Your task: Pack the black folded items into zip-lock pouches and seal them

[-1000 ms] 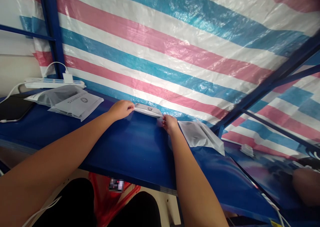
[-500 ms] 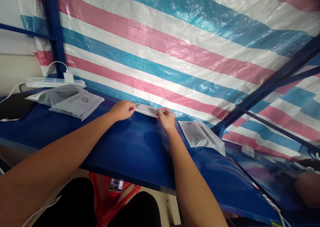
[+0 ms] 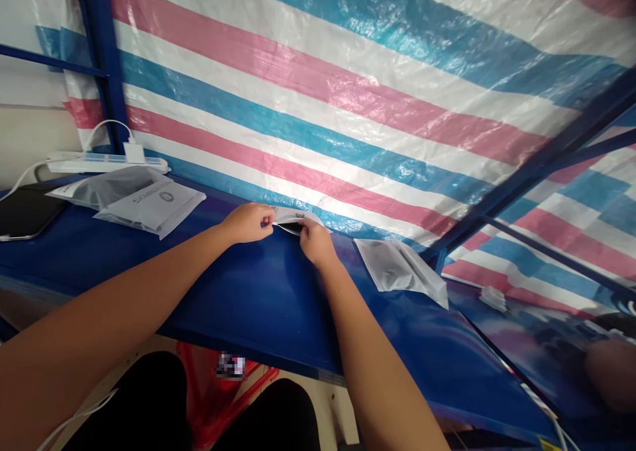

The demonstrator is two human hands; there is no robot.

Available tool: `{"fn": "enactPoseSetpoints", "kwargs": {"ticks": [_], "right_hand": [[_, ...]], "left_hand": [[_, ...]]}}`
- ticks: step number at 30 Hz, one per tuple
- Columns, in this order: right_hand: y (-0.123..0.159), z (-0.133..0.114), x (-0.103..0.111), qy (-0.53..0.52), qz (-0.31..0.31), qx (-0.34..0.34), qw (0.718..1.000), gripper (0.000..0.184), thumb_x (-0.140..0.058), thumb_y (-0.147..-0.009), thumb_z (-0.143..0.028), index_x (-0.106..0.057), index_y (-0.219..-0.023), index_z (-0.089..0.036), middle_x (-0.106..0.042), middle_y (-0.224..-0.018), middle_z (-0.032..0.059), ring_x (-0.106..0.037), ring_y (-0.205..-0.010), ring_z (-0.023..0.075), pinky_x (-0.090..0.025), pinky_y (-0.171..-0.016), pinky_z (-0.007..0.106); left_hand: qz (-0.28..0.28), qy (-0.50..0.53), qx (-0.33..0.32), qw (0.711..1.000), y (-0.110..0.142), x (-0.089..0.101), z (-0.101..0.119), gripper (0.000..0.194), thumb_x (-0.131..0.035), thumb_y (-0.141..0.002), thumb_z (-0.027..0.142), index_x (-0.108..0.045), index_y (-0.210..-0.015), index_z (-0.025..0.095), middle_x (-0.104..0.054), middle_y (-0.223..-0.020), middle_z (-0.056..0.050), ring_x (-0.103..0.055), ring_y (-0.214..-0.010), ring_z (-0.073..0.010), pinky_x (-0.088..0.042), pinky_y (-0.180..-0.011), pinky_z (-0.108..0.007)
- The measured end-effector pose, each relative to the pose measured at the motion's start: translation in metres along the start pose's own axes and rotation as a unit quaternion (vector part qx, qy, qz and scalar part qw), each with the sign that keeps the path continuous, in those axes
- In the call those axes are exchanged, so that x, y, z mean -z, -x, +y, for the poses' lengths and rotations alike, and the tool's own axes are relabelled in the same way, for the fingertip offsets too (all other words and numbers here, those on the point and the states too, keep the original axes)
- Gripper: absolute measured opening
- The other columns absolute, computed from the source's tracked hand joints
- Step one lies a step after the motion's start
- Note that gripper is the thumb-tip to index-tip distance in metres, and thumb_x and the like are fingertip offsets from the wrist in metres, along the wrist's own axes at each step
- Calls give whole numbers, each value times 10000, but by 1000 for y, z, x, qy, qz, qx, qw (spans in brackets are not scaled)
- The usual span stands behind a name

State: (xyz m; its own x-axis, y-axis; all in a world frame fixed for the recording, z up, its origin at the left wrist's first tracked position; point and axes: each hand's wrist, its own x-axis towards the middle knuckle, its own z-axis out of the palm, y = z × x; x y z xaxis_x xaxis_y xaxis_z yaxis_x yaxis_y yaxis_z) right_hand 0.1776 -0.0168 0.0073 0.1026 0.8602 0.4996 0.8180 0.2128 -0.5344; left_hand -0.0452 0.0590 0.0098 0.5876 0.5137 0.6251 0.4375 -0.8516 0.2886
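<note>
A small white plastic pouch (image 3: 291, 217) is held just above the far side of the blue table (image 3: 248, 292), close to the striped tarp. My left hand (image 3: 248, 222) pinches its left end with the fingers closed. My right hand (image 3: 313, 241) grips its right part, fingers curled onto the pouch, and a dark gap shows at the pouch's mouth between the two hands.
Several grey-white pouches (image 3: 144, 202) lie at the left, behind them a white power strip (image 3: 106, 165) and a dark phone (image 3: 24, 216). Another pouch (image 3: 400, 269) lies to the right. A blue frame post (image 3: 99, 60) stands at left. Another person's arm (image 3: 611, 371) shows at far right.
My right hand has slid left along the pouch toward my left hand, and the pouch's mouth has spread apart between them. My left hand has stayed put.
</note>
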Motion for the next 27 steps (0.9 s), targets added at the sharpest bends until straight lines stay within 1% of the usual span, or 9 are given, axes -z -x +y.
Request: {"fn": "enactPoseSetpoints", "kwargs": {"ticks": [6, 9, 11, 12, 15, 17, 21, 24, 27], "right_hand": [[0, 1, -1, 31, -5, -10, 999, 352, -614, -809, -88, -745, -1110, -214, -732, -1139, 90, -667, -1093, 265, -471, -1072, 428], [0, 2, -1, 33, 7, -31, 999, 330, -622, -812, -121, -747, -1104, -207, -744, -1073, 91, -682, -1042, 263, -489, -1046, 430], [-2, 3, 0, 27, 26, -60, 997, 289, -634, -804, -135, -754, -1060, -198, -746, -1053, 99, -688, -1042, 270, -492, -1043, 430], [-3, 3, 0, 25, 35, -84, 996, 262, -637, -800, -141, -756, -1028, -192, -747, -1044, 104, -690, -1049, 277, -492, -1044, 433], [-6, 6, 1, 8, 50, -188, 981, 197, -643, -777, -144, -741, -946, -173, -747, -963, 112, -699, -1056, 303, -511, -1021, 444], [-8, 8, 1, -48, 58, -262, 962, 195, -656, -758, -144, -723, -939, -165, -739, -902, 105, -710, -1031, 307, -554, -960, 423], [-10, 9, -2, -270, 92, -340, 896, 234, -665, -772, -133, -677, -1004, -151, -720, -956, 96, -726, -973, 252, -626, -829, 338], [-11, 6, -4, -391, 114, -372, 834, 300, -675, -779, -87, -636, -1072, -136, -698, -975, 98, -727, -918, 218, -650, -790, 316], [-12, 3, -5, -441, 99, -395, 800, 282, -634, -811, -49, -631, -1081, -129, -698, -916, 100, -727, -849, 200, -657, -755, 298]], "left_hand": [[-9, 29, -25, 999, 2, 5, 18, 25, -592, -728, 203, -585, -724, 227, -635, -731, 12, -586, -686, -166, -446, -634, -291], [7, 40, -41, 998, 0, 1, 19, 40, -582, -779, 221, -618, -797, 223, -681, -842, -16, -632, -812, -190, -493, -738, -307], [33, 41, -9, 999, -2, -5, 13, 149, -548, -858, 271, -653, -945, 211, -710, -1030, -62, -646, -1006, -231, -505, -888, -347], [37, 43, 27, 998, -3, -9, 8, 234, -520, -903, 315, -655, -1057, 201, -701, -1152, -89, -627, -1117, -254, -491, -963, -376], [-25, 75, 142, 987, -5, -20, -7, 491, -425, -990, 491, -552, -1371, 209, -561, -1471, -126, -511, -1356, -299, -420, -1102, -430], [-72, 106, 171, 977, -6, -25, -13, 565, -383, -999, 570, -502, -1446, 246, -515, -1528, -108, -493, -1383, -295, -405, -1120, -422], [-55, 118, 172, 976, -6, -26, -11, 549, -387, -989, 594, -565, -1392, 267, -551, -1470, -88, -533, -1326, -289, -418, -1091, -402], [-55, 113, 136, 983, -7, -24, -4, 434, -448, -968, 546, -685, -1178, 250, -637, -1287, -82, -605, -1171, -269, -464, -982, -374], [-76, 119, 98, 985, -6, -22, 3, 358, -491, -943, 497, -700, -873, 215, -681, -964, -58, -633, -869, -216, -467, -762, -324]]}}
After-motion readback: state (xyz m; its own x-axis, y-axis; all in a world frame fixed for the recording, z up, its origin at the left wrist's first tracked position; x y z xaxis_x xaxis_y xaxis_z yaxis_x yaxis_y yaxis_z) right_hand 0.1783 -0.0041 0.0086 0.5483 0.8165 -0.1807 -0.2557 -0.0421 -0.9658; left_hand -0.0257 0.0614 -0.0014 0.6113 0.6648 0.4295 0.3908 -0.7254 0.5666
